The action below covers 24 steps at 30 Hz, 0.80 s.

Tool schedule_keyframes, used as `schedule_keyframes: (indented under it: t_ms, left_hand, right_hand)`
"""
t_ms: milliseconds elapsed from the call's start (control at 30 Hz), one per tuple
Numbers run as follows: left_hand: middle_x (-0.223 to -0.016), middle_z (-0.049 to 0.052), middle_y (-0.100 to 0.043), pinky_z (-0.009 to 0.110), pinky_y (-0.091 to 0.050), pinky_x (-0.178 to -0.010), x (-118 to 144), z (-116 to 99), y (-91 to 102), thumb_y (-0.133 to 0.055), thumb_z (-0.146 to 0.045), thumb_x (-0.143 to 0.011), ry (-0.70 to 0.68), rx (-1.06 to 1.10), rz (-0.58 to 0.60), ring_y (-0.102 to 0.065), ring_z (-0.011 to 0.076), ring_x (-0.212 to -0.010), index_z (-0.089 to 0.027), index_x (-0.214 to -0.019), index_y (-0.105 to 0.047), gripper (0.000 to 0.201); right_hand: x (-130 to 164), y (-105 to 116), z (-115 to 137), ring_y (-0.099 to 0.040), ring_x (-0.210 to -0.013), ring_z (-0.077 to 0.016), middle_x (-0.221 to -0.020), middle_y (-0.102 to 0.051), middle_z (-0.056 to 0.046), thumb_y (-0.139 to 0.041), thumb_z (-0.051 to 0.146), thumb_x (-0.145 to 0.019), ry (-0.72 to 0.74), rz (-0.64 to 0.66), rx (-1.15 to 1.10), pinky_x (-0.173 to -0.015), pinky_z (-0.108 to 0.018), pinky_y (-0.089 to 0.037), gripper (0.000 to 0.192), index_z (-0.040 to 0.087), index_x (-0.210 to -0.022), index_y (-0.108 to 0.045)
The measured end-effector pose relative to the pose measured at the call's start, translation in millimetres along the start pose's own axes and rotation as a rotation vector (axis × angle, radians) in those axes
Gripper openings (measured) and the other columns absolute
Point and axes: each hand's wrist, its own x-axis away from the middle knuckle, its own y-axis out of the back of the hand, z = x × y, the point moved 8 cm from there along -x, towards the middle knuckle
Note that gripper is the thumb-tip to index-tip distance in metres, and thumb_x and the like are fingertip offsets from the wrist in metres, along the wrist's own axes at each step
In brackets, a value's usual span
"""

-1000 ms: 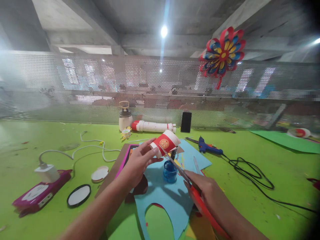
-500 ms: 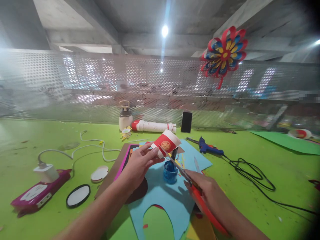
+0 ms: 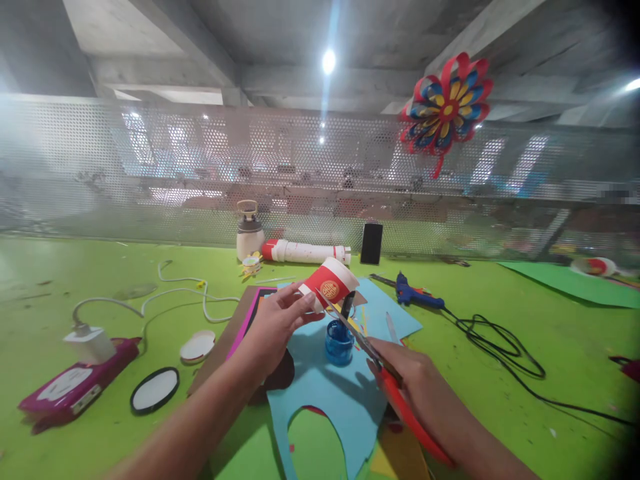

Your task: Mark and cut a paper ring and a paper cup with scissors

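Tilted on its side in the air, a red and white paper cup (image 3: 327, 283) with a gold emblem is gripped near its base by my left hand (image 3: 273, 323). My right hand (image 3: 413, 377) is closed round the red handles of a pair of scissors (image 3: 357, 337). Their blades point up and left, the tips at the cup's lower edge; whether they touch the paper I cannot tell. Just below the blades stands a blue jar (image 3: 339, 343) with a dark stick in it. Under it lies light blue paper (image 3: 320, 387) with a rounded cut-out.
A blue glue gun (image 3: 417, 293) with a black cord lies right. At left are a purple power strip (image 3: 75, 387), a black-rimmed disc (image 3: 155, 391) and a white lid (image 3: 197, 347). A spray bottle (image 3: 250, 240), a white tube (image 3: 310, 252) and a dark phone-like slab (image 3: 371, 243) stand behind.
The view has shifted very slightly. The light blue paper's left edge has moved a little to the right. Both hands keep nearly the same pose on the cup and scissors.
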Motion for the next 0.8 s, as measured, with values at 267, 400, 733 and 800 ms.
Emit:
schedule_keyframes:
  t_ms: [267,400,733,800]
  left_hand:
    - [-0.102,0.013,-0.075,0.04,-0.054,-0.086,-2.2,3.5,2.5,-0.08,-0.039,-0.075,-0.059,-0.155,0.009,-0.068,0.0241,-0.091,-0.011,-0.12,-0.07,0.053]
    - [-0.094,0.011,-0.074,0.041,-0.055,-0.085,0.7,5.7,-2.9,-0.081,-0.038,-0.075,-0.051,-0.137,0.026,-0.068,0.0258,-0.094,-0.013,-0.118,-0.071,0.051]
    - [-0.094,0.01,-0.074,0.042,-0.054,-0.087,1.7,5.3,0.1,-0.084,-0.039,-0.071,-0.05,-0.118,-0.046,-0.068,0.0244,-0.09,-0.011,-0.121,-0.068,0.059]
    - [-0.094,0.011,-0.074,0.042,-0.055,-0.086,1.5,6.8,1.3,-0.085,-0.038,-0.07,-0.021,-0.044,-0.06,-0.068,0.0246,-0.089,-0.01,-0.123,-0.066,0.063]
  right_hand:
    - [-5.6,-6.4,-6.3,-0.071,-0.097,-0.0272,-0.111,-0.077,-0.007,-0.051,0.02,-0.094,0.018,0.036,-0.09,-0.083,-0.035,-0.055,0.038,0.018,-0.127,-0.069]
    - [-5.3,-5.6,-4.9,-0.072,-0.088,-0.0235,-0.102,-0.078,-0.004,-0.05,0.02,-0.094,0.007,0.028,-0.106,-0.078,-0.032,-0.055,0.04,0.021,-0.131,-0.067]
    - [-0.7,-2.6,-2.2,-0.067,-0.07,-0.0184,-0.086,-0.076,-0.002,-0.048,0.013,-0.09,-0.002,-0.013,-0.057,-0.062,-0.025,-0.051,0.041,0.02,-0.124,-0.07]
    - [-1.2,-2.0,-1.0,-0.067,-0.071,-0.0187,-0.084,-0.076,-0.002,-0.049,0.013,-0.089,-0.005,-0.016,-0.055,-0.062,-0.025,-0.051,0.04,0.02,-0.121,-0.071]
